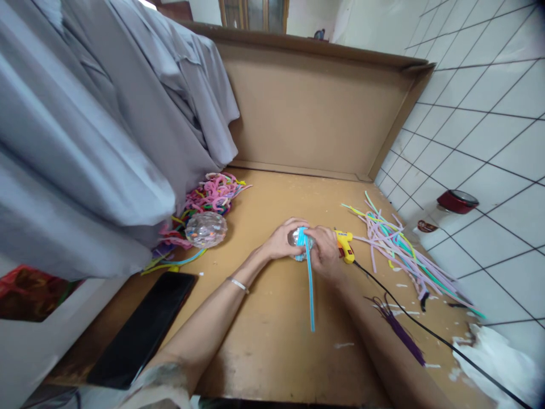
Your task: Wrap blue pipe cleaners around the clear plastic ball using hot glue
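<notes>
Over the middle of the desk (264,346), the left hand (281,238) grips a clear, blue-banded ball (300,241) while the right hand (326,249) pinches a blue strip (311,292) against it.

— Reading at six o'clock from blue-banded ball (301,238)?
— Logged bright blue on strip (311,295).
— Three o'clock?
— Yellow and orange on glue gun (346,244); lilac, mint, yellow mixed in pipe cleaners (394,244).
— Ten, then two?
— Plain grey on cloth (114,119); white, dark-gridded, on tiles (481,113).
</notes>
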Tool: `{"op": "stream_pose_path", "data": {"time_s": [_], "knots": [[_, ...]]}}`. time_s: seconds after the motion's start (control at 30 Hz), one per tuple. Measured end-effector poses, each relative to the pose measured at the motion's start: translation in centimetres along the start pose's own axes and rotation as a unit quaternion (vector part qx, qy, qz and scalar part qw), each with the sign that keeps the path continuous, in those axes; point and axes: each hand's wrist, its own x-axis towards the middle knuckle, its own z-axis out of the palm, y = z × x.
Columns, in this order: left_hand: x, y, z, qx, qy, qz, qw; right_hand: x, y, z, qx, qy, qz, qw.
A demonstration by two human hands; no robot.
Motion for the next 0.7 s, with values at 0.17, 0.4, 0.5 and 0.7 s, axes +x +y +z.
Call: {"op": "stream_pose_path", "data": {"time_s": [0.17,0.4,0.5,0.7], "knots": [[-0.02,0.08,-0.02,-0.001,0.004,-0.005,1.0,0.05,-0.11,-0.31,0.06,0.021,0.062,0.996],[-0.01,-0.24,0.01,-0.005,0.006,-0.008,1.0,-0.29,0.25,0.2,0.055,0.045,0.087,0.994],[0.0,-0.31,0.02,-0.008,0.005,-0.006,1.0,-0.45,0.43,0.36,0.031,0.034,0.068,0.997],[-0.04,-0.19,-0.01,-0.002,0.005,-0.008,1.0,-0.17,0.32,0.07,-0.013,0.01,0.05,0.999]]}}
